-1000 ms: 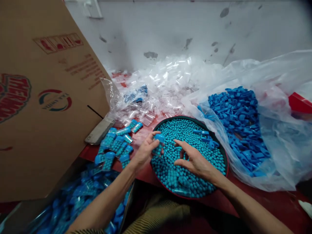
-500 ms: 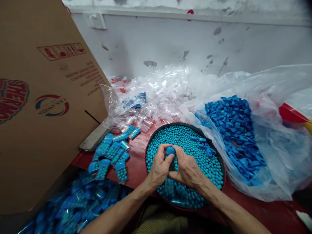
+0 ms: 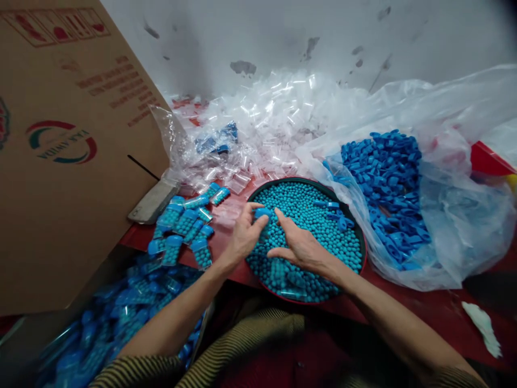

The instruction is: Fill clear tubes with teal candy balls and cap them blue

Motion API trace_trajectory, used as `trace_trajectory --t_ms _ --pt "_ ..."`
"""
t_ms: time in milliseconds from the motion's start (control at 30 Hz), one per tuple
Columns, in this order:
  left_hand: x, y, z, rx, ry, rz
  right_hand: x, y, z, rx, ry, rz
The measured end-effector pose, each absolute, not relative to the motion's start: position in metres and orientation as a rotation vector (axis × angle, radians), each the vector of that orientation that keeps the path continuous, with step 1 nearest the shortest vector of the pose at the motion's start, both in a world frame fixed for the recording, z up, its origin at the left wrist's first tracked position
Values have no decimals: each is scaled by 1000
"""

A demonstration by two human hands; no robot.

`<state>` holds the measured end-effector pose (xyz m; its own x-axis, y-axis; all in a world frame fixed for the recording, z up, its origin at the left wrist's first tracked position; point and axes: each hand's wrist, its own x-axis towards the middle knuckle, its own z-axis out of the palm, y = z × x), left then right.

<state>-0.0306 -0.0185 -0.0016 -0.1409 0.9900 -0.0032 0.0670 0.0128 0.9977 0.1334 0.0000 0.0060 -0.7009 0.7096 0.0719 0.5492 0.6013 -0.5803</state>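
Observation:
My left hand (image 3: 243,235) pinches a small clear container with a blue cap (image 3: 262,213) between thumb and fingers; most of its body is hidden. Just to the right, my right hand (image 3: 302,246) is apart from it, thumb and fingers spread and holding nothing. Both are over a round tub (image 3: 364,258) filled with turquoise beads (image 3: 297,195). A few blue plastic caps (image 3: 343,222) lie on the beads at the right, and clear empty containers (image 3: 293,293) rest on them near the front.
Filled blue-capped containers (image 3: 186,222) lie left of the tub, with many more (image 3: 141,302) below the table edge. Clear empty containers (image 3: 278,118) are heaped behind. Blue caps (image 3: 379,178) fill a plastic bag (image 3: 456,226) at right. A large cardboard box (image 3: 81,215) stands at left.
My hands have parted: the left has shifted leftward with the blue-capped container, and the right has let go and spread its fingers. The head view has tilted downward.

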Motion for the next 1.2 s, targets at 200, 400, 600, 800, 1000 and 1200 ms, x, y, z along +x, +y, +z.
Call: trace_trajectory --t_ms 200,400,600,800,1000,1200 --pt "-114 -27 -5 1379 2049 1326 180 -12 10 -926 -2725 1034" --pt "-98 -40 0 1686 2205 1284 183 -23 5 -977 -2882 1059" --pt "-19 -37 -4 1644 1385 995 184 -8 -6 -1113 -2597 1202" --pt "10 -11 -18 1316 976 736 183 16 -7 -1117 -1878 1604" --pt "11 -4 -19 990 867 664 184 22 -11 -1029 -1869 1710" --pt "11 4 -31 1168 973 652 192 42 -10 -1146 -2468 1366"
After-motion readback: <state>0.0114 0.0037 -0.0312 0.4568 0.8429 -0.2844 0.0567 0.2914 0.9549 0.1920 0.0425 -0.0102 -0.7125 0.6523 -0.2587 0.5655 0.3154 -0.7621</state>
